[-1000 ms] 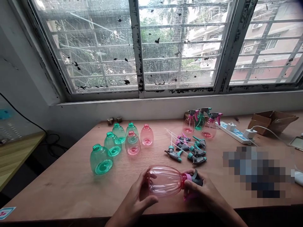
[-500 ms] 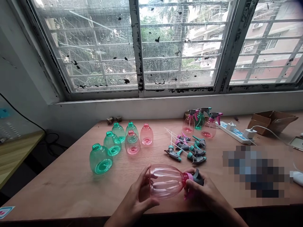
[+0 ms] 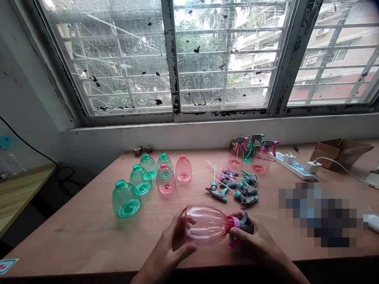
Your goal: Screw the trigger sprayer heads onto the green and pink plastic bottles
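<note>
A clear pink spray bottle (image 3: 205,225) lies sideways in the air above the table's front part, its base to the left. Around the base curve the fingers and thumb of my left hand (image 3: 175,240). My right hand (image 3: 251,236) grips the neck end, where a pink collar and a dark trigger head (image 3: 246,223) sit on the bottle; part of the trigger is hidden by the fingers. Just beyond my hands lie several loose trigger heads (image 3: 245,188) with white tubes. To the left stand several open green bottles (image 3: 126,200) and two open pink bottles (image 3: 183,169).
Three spray bottles with heads (image 3: 262,161) stand at the back right. Beside them are a white power strip (image 3: 296,167) with plugs and an open cardboard box (image 3: 340,154). A blurred patch (image 3: 322,215) covers something at the right. The wooden table (image 3: 74,240) meets the window wall behind.
The spray bottle has shifted slightly left and up in my hands. More of its pink collar shows now. The things on the table have stayed put.
</note>
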A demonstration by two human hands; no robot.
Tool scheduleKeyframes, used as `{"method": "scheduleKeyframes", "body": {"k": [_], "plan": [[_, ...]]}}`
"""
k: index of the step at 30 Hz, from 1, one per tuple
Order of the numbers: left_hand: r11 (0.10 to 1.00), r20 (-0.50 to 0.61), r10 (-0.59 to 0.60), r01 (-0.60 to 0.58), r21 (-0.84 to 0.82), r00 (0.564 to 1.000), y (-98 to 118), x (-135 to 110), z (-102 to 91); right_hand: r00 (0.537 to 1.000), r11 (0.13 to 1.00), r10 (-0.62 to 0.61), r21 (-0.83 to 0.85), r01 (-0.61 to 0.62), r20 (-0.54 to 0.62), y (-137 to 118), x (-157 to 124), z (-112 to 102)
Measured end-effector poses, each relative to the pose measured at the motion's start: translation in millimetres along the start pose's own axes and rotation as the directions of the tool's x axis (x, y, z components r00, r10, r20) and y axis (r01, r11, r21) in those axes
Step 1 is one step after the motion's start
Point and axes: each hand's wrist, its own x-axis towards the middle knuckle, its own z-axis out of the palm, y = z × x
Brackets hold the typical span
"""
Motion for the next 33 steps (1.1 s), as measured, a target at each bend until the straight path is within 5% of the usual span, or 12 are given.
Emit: {"method": "scheduleKeyframes", "body": {"k": [9,14,33], "plan": [[0.993,-0.005,0.057,-0.057,0.1,0.998,-15.8,-2.6,3.4,0.999,0.997,0.013,0.079,-0.009,-0.051,2.0,-0.3,0.8],[0.992,0.014,-0.013,0.011,0.123,1.0,-22.8,-2.6,0.0,0.999,0.992,-0.001,0.128,0.005,-0.034,1.0,-0.8,1.8],[0.996,0.038,-0.001,-0.003,0.094,0.999,-13.1,0.2,0.8,1.0,0.992,0.012,0.129,-0.013,0.004,2.2,0.7,0.4]]}}
